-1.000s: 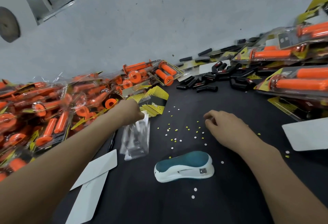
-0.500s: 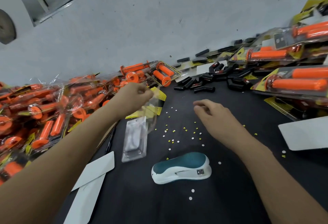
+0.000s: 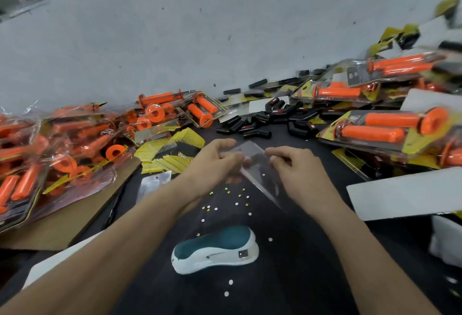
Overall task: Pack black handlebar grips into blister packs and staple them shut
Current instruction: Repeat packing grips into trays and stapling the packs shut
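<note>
An empty clear blister pack (image 3: 257, 164) hangs above the black table (image 3: 300, 252) at the centre. My left hand (image 3: 215, 162) pinches its left edge and my right hand (image 3: 292, 164) pinches its right edge. A pile of loose black handlebar grips (image 3: 260, 124) lies just beyond, toward the wall. A teal and white stapler (image 3: 215, 249) sits on the table below my hands. More clear blister packs (image 3: 155, 182) lie left of my left wrist, beside yellow and black printed cards (image 3: 172, 152).
Packed orange grips (image 3: 62, 152) are heaped on the left, partly on a cardboard sheet (image 3: 67, 219). More packed orange grips (image 3: 382, 127) are stacked at the right. White cards (image 3: 405, 194) lie at the right edge. Small paper dots (image 3: 237, 197) litter the table. A grey wall (image 3: 175, 39) backs it.
My left hand has lifted one clear blister pack from the stack at the left and carried it to the centre. My right hand has moved in and taken its other edge.
</note>
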